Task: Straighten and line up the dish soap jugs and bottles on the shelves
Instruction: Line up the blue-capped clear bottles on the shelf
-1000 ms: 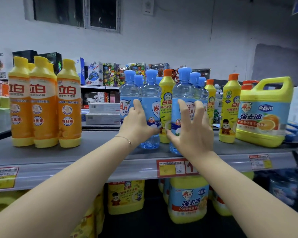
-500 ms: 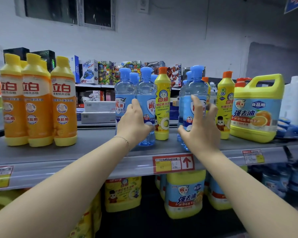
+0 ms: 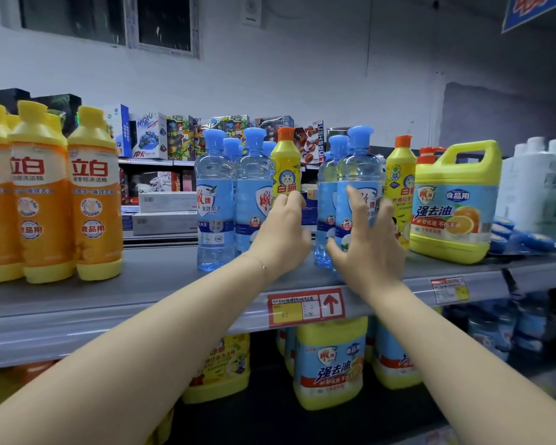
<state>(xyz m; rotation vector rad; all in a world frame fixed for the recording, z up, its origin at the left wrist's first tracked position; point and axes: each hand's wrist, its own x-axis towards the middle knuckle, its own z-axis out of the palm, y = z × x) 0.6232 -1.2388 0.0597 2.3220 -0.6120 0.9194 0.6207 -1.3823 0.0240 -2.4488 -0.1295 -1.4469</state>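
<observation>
On the grey shelf [image 3: 158,284] stand clear blue-capped soap bottles [image 3: 214,200] in two groups, with a yellow orange-capped bottle [image 3: 286,165] between them. My left hand [image 3: 280,236] has its fingers curled round that yellow bottle's label. My right hand [image 3: 366,252] holds the front clear blue bottle [image 3: 360,168] of the right group, thumb low on its left, fingers spread over its front and right side. Further right are a second yellow bottle [image 3: 400,175] and a yellow handled jug [image 3: 456,200]. Three orange bottles [image 3: 92,194] stand at the left.
White bottles [image 3: 533,187] and blue lids sit at the far right of the shelf. Yellow and blue jugs [image 3: 331,361] fill the shelf below. A red price tag [image 3: 305,306] hangs on the shelf edge. Toy boxes [image 3: 148,136] line a shelf behind.
My left hand left the clear blue bottle and went right to the yellow one. My right hand shifted its clear bottle rightward, opening a gap beside the yellow bottle.
</observation>
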